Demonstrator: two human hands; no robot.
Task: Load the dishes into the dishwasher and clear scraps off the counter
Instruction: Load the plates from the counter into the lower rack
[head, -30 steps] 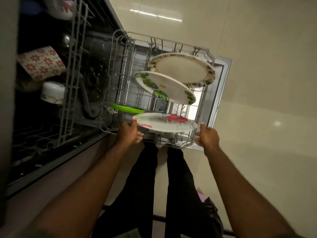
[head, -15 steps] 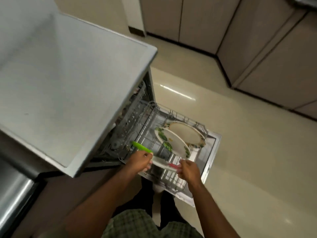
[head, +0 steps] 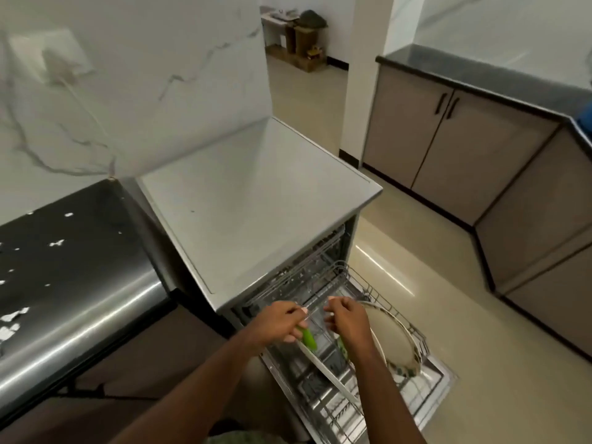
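**Hands over the lower rack**

The left hand (head: 279,322) is curling loosely, fingertips touching a green plate (head: 308,338); whether it is grasping it, I cannot tell. The right hand (head: 346,322) is hanging half-curled, grasping nothing visible. Both are hovering over the pulled-out dishwasher rack (head: 381,296), where a white plate (head: 326,373) and a leaf-rimmed plate (head: 392,339) are standing on edge.
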